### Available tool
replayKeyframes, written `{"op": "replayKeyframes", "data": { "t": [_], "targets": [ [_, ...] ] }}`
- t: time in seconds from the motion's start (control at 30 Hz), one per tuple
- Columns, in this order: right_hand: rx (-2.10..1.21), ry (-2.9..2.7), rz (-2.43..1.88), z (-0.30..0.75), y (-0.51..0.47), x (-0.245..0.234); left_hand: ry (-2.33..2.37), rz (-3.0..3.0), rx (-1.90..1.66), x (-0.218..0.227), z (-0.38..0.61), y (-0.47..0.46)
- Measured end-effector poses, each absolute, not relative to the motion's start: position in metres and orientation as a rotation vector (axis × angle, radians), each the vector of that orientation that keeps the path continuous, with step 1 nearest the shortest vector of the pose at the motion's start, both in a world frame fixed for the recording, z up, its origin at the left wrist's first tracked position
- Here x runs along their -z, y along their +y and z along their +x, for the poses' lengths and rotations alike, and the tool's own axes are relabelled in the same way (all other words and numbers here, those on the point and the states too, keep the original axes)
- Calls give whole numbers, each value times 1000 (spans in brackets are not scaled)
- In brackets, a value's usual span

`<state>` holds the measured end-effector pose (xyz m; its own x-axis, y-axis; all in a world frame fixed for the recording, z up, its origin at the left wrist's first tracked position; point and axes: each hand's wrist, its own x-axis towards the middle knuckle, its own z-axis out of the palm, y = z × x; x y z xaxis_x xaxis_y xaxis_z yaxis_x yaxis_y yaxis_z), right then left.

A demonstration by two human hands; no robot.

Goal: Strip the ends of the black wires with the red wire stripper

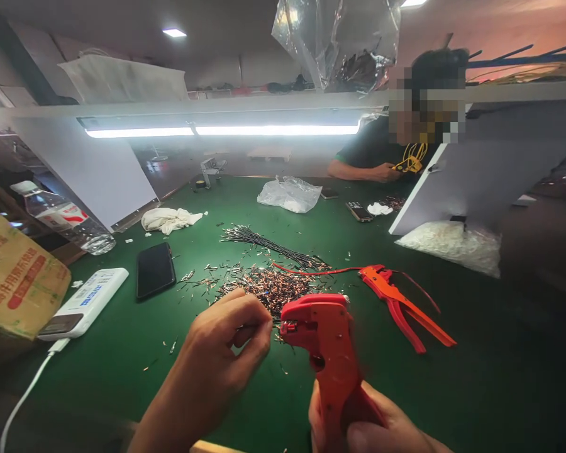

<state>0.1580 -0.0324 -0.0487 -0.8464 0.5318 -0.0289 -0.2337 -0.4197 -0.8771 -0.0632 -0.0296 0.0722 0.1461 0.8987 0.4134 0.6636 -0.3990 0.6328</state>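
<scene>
My right hand (pixel 358 418) is wrapped around the grip of a red and orange wire stripper (pixel 332 346), which stands upright with its jaws facing left. My left hand (pixel 231 340) pinches a thin dark wire (pixel 248 326) right by those jaws; most of the wire is hidden by the fingers. Behind the jaws spreads a heap of short stripped wire scraps (pixel 268 286) in black and copper. A bundle of black wires (pixel 276 245) with bare ends lies just beyond the heap. To the right rests a second wire stripper (pixel 400 305), with a red wire (pixel 318 272) by its head.
At left are a black phone (pixel 155 270), a white power bank (pixel 87 302), a carton (pixel 19 270) and a bottle (pixel 66 217). Farther back lie a cloth (pixel 170 220) and a plastic bag (pixel 290 194). Another person (pixel 372 151) handles yellow wire behind the right-hand panel (pixel 453 163).
</scene>
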Motion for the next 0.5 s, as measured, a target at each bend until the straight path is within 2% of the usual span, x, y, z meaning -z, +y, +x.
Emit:
{"op": "replayKeyframes", "data": {
  "t": [0.33, 0.5],
  "targets": [
    [-2307, -1442, -499, 157, -29, 22, 1365, 1959, -1096, -65, -70, -43],
    [-2324, -1445, -569, 157, -27, 11, 1454, 1843, -1112, -69, -74, -49]
  ]
}}
